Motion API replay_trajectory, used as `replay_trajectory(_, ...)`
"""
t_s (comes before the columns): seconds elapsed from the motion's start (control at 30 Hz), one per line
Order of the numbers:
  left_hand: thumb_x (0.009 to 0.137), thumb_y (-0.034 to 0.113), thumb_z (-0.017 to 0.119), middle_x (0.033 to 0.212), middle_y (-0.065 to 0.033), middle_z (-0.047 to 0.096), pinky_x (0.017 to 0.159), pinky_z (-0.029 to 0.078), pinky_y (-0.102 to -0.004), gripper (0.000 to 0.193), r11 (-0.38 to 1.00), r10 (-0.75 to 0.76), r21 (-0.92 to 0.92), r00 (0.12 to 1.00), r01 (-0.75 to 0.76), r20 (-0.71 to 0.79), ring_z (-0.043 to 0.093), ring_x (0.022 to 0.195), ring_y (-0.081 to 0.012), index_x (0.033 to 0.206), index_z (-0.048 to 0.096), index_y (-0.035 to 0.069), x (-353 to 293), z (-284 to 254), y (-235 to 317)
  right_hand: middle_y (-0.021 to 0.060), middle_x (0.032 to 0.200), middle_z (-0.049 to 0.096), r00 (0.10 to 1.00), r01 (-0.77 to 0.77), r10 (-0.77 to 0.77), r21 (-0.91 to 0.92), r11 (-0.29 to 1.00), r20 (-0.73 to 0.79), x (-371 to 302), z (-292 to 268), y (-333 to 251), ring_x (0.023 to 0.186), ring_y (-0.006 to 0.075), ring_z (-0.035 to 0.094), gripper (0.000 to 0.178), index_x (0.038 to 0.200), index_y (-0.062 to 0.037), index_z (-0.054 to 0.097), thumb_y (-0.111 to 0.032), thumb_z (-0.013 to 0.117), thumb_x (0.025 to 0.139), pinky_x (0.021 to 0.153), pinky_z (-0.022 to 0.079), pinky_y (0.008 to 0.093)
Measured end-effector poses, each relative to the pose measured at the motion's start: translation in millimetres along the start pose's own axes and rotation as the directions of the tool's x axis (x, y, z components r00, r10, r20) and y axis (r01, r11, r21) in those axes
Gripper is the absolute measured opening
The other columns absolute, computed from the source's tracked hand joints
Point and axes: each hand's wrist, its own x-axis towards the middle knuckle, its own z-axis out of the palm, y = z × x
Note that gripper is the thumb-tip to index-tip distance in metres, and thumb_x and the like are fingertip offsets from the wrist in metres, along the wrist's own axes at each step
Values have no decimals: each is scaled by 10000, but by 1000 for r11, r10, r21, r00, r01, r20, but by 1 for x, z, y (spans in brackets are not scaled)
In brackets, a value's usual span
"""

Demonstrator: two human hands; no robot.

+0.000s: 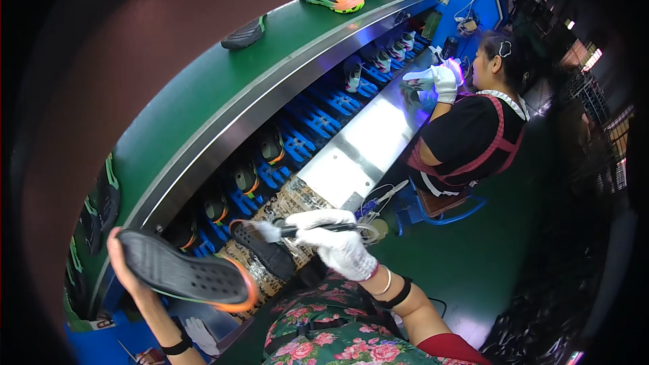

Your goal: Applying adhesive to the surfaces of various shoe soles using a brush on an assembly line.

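Note:
My bare left hand grips a shoe sole by its left edge, fingers wrapped round it. The sole is tilted, its dark inner face with rows of small holes turned up, its rim orange and green. In a white knit glove, my right hand is closed on a brush with a black handle and pale bristles pointing left. Beneath the bristles, a second dark sole with an orange tip lies on the taped, patterned bench covering; whether the bristles touch it I cannot tell.
Behind the bench, blue racks carry several soles and shoe uppers. Above them runs a green belt with more soles. At the right, a gloved co-worker handles a shoe upper beside a blue stool. A white glove lies lower left.

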Motion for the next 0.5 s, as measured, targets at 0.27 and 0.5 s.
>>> replay_trajectory(0.27,954,597,606,1021,-48,734,794,562,-342,482,767,-583,-19,709,641,396,706,917,-183,1025,696,130,-64,42,-137,115,1132,762,974,-100,134,-179,979,185,-4,57,20,986,127,715,283,1131,27,748,-24,784,854,899,571,289)
replay_trajectory(0.5,696,1026,329,1528,-287,437,1144,367,-611,1317,29,-269,-434,426,900,864,489,1341,-496,1583,311,54,-166,81,-139,136,1070,760,989,-132,140,-135,982,54,0,51,19,983,178,713,207,1059,39,757,21,753,853,914,569,332)
